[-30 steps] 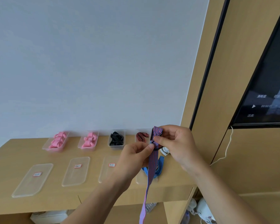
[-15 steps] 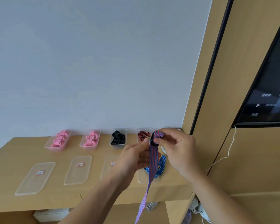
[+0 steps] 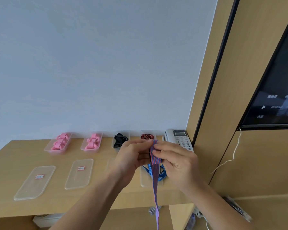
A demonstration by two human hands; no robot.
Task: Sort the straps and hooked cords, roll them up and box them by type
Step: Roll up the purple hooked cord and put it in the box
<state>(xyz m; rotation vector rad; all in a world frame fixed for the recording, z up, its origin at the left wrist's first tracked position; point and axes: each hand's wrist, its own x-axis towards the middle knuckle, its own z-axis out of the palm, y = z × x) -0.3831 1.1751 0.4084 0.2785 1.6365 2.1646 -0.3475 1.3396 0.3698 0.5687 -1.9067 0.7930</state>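
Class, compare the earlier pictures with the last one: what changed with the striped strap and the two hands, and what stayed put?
Both hands, left hand and right hand, still pinch the red-and-blue striped strap; more of it is now folded between the fingers, so the rolling has advanced. Its tail still hangs below the shelf edge. The boxes of pink rolls, lids and blue strap stayed put.

woven red-and-blue striped cloth strap [image 3: 155, 156]; matt pale wood-grain desk [image 3: 10, 156]; clear smooth plastic lids [image 3: 35, 181] at nine o'clock; glossy black screen [image 3: 276, 97] at two o'clock.
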